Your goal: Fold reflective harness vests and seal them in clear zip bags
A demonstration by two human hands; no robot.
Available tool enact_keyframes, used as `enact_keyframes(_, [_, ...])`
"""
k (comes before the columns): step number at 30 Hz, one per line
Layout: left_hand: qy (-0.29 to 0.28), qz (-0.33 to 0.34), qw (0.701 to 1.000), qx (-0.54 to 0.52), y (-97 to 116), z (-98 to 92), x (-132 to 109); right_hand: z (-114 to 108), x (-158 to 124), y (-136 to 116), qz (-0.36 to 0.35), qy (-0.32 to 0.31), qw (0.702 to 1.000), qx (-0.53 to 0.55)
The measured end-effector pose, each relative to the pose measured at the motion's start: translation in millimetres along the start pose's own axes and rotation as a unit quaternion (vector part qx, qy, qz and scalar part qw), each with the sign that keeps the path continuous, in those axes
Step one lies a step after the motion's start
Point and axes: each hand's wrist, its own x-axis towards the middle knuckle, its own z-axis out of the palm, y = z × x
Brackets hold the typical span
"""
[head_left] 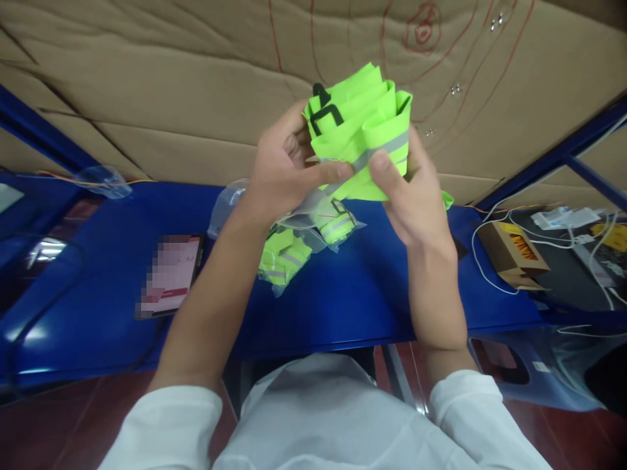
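Both my hands hold up a folded neon-yellow reflective vest with grey reflective strips and black buckles, above the blue table. My left hand grips its left side, thumb pressed along the front near the lower edge. On the right side, my right hand has its thumb on a grey strip, with the fingers behind the fabric. Below the hands, two similar neon bundles in clear plastic bags lie on the table: a left bagged bundle and a right bagged bundle. My left forearm partly hides the plastic around them.
A tablet lies left of my left forearm. To the right, an open cardboard box stands among white cables. A brown cardboard sheet with red lines rises behind the table. A blue plastic stool stands at lower right.
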Motion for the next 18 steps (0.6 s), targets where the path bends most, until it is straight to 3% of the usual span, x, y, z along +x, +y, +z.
enact_keyframes(3, [0.015,0.080,0.997,0.014,-12.4,-0.9,5.6,2.8,0.6,0.5,-0.026,0.068,0.995,0.061])
enact_keyframes(6, [0.023,0.129,0.991,-0.017,-22.7,-1.6,9.5,5.8,4.2,5.0,-0.033,0.082,0.990,0.111])
enact_keyframes(15, [0.013,0.067,0.995,-0.068,-29.6,0.6,8.6,6.8,10.0,20.8,-0.020,0.048,0.974,0.219])
enact_keyframes(18, [-0.019,0.049,0.994,-0.096,-24.5,3.6,5.6,11.8,12.0,26.7,-0.001,0.040,0.971,0.235])
